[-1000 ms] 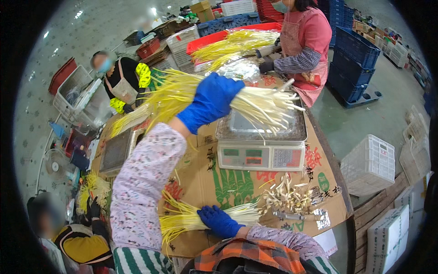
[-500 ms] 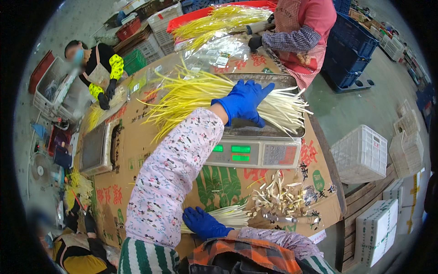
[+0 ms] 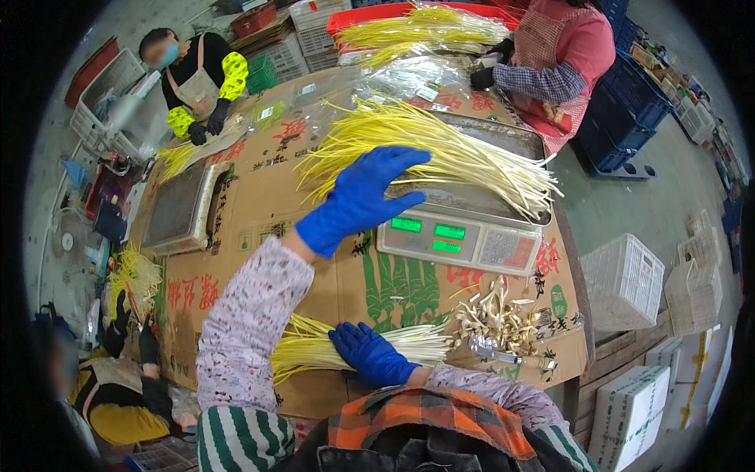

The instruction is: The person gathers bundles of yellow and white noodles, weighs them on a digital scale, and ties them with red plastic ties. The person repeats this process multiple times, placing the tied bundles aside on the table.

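A large bunch of yellow chives [image 3: 464, 157], yellow at the left and white at the right, lies across the metal pan of a digital scale [image 3: 464, 240] with green lit displays. My left hand [image 3: 366, 197], in a blue glove, hovers at the scale's left edge by the bunch, thumb and fingers apart, holding nothing. Nearer to me, a smaller bunch of yellow chives [image 3: 421, 344] lies on the cardboard [image 3: 314, 271]. My right hand [image 3: 370, 354], also blue-gloved, rests flat across the middle of this smaller bunch, fingers stretched out.
Trimmed chive ends [image 3: 495, 318] are heaped at the right, beside a slim metal tool [image 3: 503, 355]. Another scale [image 3: 181, 208] stands at the left. Co-workers stand at the far left, far right and near left. A red tray [image 3: 346, 20] of chives is at the back.
My left hand has come off the bunch on the scale and drawn back left and nearer. My right hand stays on the smaller bunch. The whole view has shifted.
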Action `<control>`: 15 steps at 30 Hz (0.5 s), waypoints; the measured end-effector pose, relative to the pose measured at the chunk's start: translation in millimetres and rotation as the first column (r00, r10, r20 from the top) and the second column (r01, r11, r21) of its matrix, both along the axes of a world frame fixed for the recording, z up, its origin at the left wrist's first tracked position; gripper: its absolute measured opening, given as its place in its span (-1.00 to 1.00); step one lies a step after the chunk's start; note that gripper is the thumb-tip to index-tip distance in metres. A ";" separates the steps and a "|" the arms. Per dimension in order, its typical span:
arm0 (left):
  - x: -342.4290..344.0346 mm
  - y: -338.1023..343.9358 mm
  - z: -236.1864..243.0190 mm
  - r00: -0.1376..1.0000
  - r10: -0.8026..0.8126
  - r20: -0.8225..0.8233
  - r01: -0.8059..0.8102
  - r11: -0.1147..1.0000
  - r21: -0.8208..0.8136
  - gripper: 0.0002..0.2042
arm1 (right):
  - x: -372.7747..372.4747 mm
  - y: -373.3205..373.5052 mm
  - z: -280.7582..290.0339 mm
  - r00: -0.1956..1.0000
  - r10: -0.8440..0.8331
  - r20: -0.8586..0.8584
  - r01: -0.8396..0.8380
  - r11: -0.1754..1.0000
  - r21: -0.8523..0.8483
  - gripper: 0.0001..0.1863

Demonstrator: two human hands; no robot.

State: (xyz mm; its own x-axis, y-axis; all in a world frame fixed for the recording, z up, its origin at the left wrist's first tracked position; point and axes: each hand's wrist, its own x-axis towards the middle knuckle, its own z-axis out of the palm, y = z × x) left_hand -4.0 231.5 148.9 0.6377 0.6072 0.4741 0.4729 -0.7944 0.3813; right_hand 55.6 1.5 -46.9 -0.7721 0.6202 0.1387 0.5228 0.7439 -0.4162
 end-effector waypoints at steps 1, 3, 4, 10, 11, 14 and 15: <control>-13.6 -14.7 -3.8 0.999 0.036 0.026 -0.034 0.998 -0.062 -0.45 | 1.3 0.0 1.1 1.000 -0.004 -0.020 0.004 1.000 0.007 -0.16; -42.6 -41.6 -17.4 0.992 0.095 0.086 -0.081 0.985 -0.151 -0.47 | 4.1 1.2 10.3 0.999 0.001 -0.039 0.000 1.000 0.002 -0.14; -58.4 -52.5 -30.9 0.986 0.120 0.118 -0.098 0.979 -0.177 -0.48 | 4.6 1.5 14.2 0.999 0.006 -0.038 -0.006 1.000 -0.014 -0.12; -106.6 -117.3 -73.1 0.945 0.293 0.147 -0.232 0.913 -0.335 -0.52 | 11.2 6.8 45.6 0.995 0.070 0.073 -0.067 0.997 -0.040 -0.09; -109.5 -123.4 -77.9 0.937 0.311 0.158 -0.238 0.901 -0.363 -0.52 | 13.7 7.5 48.9 0.998 0.044 0.050 -0.044 0.999 0.002 -0.12; -115.3 -139.7 -84.4 0.898 0.373 0.234 -0.250 0.869 -0.426 -0.56 | 28.4 19.2 70.3 0.984 -0.026 -0.177 0.025 1.000 -0.004 -0.22; -115.5 -141.4 -86.2 0.884 0.386 0.265 -0.242 0.861 -0.447 -0.57 | 38.5 30.2 67.9 0.965 -0.102 -0.243 0.099 0.995 -0.026 -0.30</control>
